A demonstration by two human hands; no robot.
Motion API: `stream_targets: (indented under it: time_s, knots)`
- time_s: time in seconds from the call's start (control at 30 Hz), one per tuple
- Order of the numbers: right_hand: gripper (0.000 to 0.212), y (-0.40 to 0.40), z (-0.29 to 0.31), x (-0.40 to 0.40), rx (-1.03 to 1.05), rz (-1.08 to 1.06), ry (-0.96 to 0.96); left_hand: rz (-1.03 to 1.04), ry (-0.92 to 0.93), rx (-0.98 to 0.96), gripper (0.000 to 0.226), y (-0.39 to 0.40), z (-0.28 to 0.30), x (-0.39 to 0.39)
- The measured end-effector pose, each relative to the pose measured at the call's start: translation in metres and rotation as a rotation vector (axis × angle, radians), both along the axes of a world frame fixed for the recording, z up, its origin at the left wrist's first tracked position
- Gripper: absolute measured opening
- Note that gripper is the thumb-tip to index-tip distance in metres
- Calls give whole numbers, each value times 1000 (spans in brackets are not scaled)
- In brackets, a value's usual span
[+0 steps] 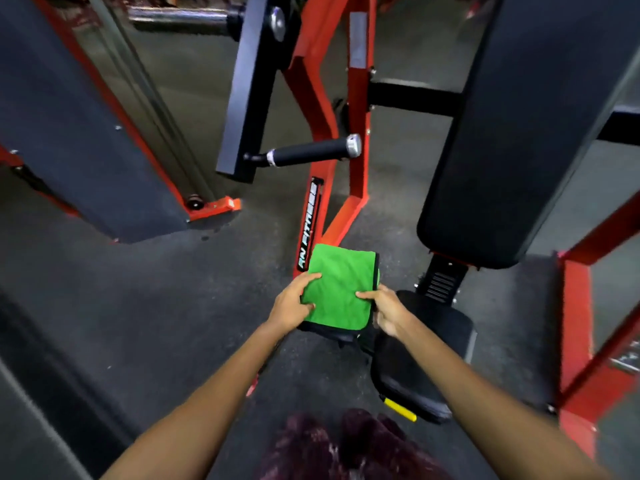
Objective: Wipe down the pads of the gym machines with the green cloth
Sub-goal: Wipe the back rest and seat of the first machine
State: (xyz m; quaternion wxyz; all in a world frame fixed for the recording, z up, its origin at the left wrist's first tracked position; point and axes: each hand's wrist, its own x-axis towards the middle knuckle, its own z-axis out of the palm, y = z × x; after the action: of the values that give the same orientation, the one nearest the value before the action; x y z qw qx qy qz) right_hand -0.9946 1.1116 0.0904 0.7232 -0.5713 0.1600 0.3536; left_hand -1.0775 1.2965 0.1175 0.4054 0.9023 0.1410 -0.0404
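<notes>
The dark rubber floor (138, 306) fills most of the view, with open room left of the hands and in the middle ground. A red machine frame (358, 140) rises at centre, bearing one strip that reads "FITNESS" and one black handle (311, 153) with a silver end cap, pointing right. Two black pads belong to this machine: one long back pad (512, 133) standing tilted on the right, and one seat pad (415, 368) low beneath the right forearm, with a yellow tab (400, 408) at its near edge. A second large dark panel with red trim (69, 126) slants at the left, its foot ending in a red bracket.

One green cloth (341, 289) is held in the air over the floor, just left of the seat pad and below the red frame. It is folded into a flat rectangle, bright green with black-stitched edges, several layers showing at its right side. The left hand (294, 306) holds its left edge, fingers curled over the top face. The right hand (384, 306) pinches the right edge, thumb on top.
</notes>
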Motion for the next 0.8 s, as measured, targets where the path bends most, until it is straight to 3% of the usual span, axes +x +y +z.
stream_targets:
  time_s: [0.3, 0.53, 0.8]
  knots:
    - [37, -19, -19, 38, -34, -347, 76, -383, 91, 16, 69, -5, -20, 108]
    - [40, -16, -11, 56, 52, -677, 32, -677, 47, 26, 70, -10, -6, 192]
    - [42, -38, 35, 101, 70, -841, -161, -753, -87, -49, 64, -51, 38, 262]
